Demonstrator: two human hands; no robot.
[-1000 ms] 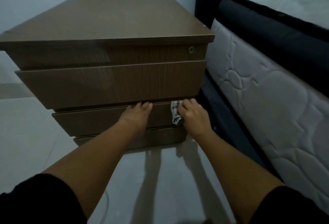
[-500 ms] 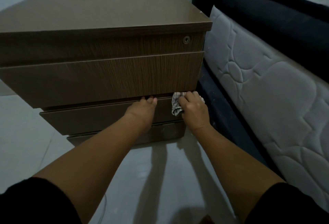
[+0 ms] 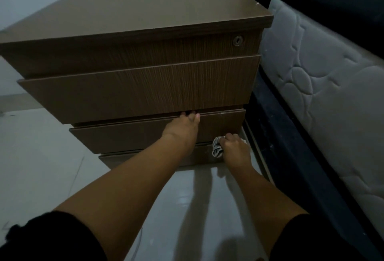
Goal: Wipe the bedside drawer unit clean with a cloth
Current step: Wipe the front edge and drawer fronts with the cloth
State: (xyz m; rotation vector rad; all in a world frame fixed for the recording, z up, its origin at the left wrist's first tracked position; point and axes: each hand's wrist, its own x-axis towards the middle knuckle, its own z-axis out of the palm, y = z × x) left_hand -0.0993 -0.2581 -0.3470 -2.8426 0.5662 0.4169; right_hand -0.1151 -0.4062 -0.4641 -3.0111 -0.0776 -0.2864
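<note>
Fingers [image 3: 190,115] of the left hand [image 3: 181,129] hooked, pressed together, over the third drawer's top edge; right hand [image 3: 234,146] clenches the cloth [image 3: 217,149] at the drawer unit's [image 3: 145,86] lower right corner. Risk: fingers trapped under the overhanging drawer front

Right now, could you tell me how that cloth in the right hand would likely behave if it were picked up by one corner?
The cloth is bunched into soft folds under the right hand, so it would probably hang limp rather than hold a shape. It looks thin and small, so likely very light. Being crumpled fabric, it seems unlikely to roll or break.
</note>
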